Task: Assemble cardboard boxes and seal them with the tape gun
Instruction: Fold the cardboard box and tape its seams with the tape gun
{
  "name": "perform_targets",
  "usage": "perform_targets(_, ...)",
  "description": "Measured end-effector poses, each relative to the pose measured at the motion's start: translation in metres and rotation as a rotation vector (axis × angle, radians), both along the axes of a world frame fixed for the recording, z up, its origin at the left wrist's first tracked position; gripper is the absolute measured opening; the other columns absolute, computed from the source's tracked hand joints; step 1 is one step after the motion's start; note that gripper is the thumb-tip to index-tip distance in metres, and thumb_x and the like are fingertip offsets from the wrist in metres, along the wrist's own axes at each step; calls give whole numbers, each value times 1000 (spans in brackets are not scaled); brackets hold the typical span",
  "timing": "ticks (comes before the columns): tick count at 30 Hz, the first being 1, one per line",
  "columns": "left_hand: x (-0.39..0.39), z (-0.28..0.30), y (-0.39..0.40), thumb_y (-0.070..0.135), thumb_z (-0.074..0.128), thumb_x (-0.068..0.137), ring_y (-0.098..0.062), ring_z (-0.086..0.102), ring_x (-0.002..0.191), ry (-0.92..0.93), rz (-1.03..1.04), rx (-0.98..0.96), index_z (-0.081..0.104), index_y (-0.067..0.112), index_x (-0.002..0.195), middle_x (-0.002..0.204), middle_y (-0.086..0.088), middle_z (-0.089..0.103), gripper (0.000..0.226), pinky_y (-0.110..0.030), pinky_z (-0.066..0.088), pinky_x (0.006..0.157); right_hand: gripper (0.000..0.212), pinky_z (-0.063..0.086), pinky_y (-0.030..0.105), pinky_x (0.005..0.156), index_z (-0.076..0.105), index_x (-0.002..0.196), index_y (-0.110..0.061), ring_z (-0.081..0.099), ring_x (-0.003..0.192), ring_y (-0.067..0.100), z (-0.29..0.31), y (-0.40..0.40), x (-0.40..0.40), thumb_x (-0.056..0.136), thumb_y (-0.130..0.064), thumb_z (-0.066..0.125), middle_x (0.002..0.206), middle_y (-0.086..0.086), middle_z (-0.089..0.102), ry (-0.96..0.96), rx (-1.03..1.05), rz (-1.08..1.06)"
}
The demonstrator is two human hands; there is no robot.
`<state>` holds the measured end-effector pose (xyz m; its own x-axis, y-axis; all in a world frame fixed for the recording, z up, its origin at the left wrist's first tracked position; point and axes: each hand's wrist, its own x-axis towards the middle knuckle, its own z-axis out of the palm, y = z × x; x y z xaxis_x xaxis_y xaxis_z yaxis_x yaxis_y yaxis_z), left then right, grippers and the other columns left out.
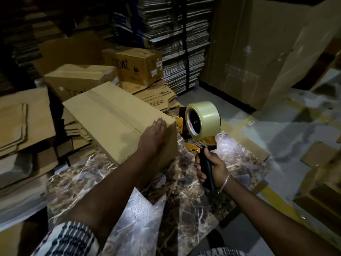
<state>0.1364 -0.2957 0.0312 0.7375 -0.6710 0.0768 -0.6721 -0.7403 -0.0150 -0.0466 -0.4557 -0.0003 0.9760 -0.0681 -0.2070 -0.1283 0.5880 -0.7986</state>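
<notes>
**Box folded shut, tape not on yet**

One long cardboard box [118, 117] lies on the marble-look table [184, 209], tilted a bit toward the near corner; top flaps are closed w/ the centre seam [118, 115] running lengthwise; no tape shows on that seam, though in this dim light thin clear tape would be hard to spot. Left hand [153, 137] lies flat, fingers straight, pressing the box's near-right end, right over the seam. Just right of the box, the tape gun [199, 126]: one gun, one clear roll on it; its yellow front end sits touching or almost touching the box's end edge, can't tell which. Right hand [210, 167] has fingers wrapped round the black handle, a thin bangle at the wrist.

My read: this box is assembled, sealing is about to start; the full run of tape along the seam is still to do, and the underside can't be seen.

Behind the box: two closed printed boxes [140, 65], one at approx. the far left and one further back w/ labels. Left of the box & beyond it: flat blanks [18, 122] in loose heaps, too many to count; tall stacks of flattened board [180, 39] at the far wall; so plenty left. Right of the box: big upright sheets [258, 48], floor scraps.
</notes>
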Motion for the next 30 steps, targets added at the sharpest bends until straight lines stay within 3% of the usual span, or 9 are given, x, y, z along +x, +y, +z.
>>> perform_targets(4,-1,6,0,27,65,90,-25,9,153,20,-19,61,2,8,159,167,-11,2,95,-36,21,122,72,35,20,34,52,78,-4,41,30,16,18,-8,25,55,-63,87,59,8,46,32,31,93)
perform_targets(10,-12,5,14,22,32,107,-24,8,153,-3,-112,181,-4,12,159,167,-10,-5,64,-32,15,120,69,32,22,37,52,82,-8,38,35,17,39,-20,66,59,-67,81,64,6,46,47,-38,209)
perform_targets(14,-26,5,43,24,60,92,-26,21,151,-14,-271,141,8,9,159,165,-14,11,86,-40,25,118,66,31,24,39,54,79,-8,38,37,18,53,-20,87,63,-70,70,67,8,45,58,-71,329)
perform_targets(17,-47,2,68,20,63,85,-16,9,153,32,-288,136,4,15,159,166,-4,5,95,-42,19,121,69,32,24,38,55,77,-8,38,36,17,59,-13,99,60,-71,76,65,8,45,18,-46,433)
perform_targets(20,-72,-4,84,16,67,85,-16,17,152,-26,-251,78,15,13,159,166,-4,17,91,-45,33,117,65,32,23,37,52,75,-8,37,37,14,63,-4,106,67,-70,69,66,7,42,29,19,548)
perform_targets(22,-86,-8,89,21,54,85,-14,12,153,-29,-184,89,11,16,160,166,-1,13,87,-43,28,120,60,32,22,38,51,74,-8,37,37,15,63,3,110,72,-66,66,66,7,41,34,58,601)
perform_targets(24,-99,-8,86,27,45,76,-12,6,154,21,-103,84,7,19,161,166,3,6,93,-41,15,123,63,33,22,40,53,74,-8,38,37,15,64,10,116,64,-65,78,65,7,43,13,79,655)
perform_targets(26,-109,-11,81,32,44,76,-13,11,154,52,-21,-41,11,22,161,166,3,12,91,-43,14,122,66,34,22,40,56,74,-10,39,38,15,63,17,120,56,-66,85,64,6,46,-16,90,714)
perform_targets(30,-136,-31,61,41,38,97,-10,23,150,-41,232,-430,35,27,155,160,12,34,60,-49,20,117,60,36,21,37,61,69,-11,42,35,15,65,27,128,52,-61,90,60,5,51,-30,170,794)
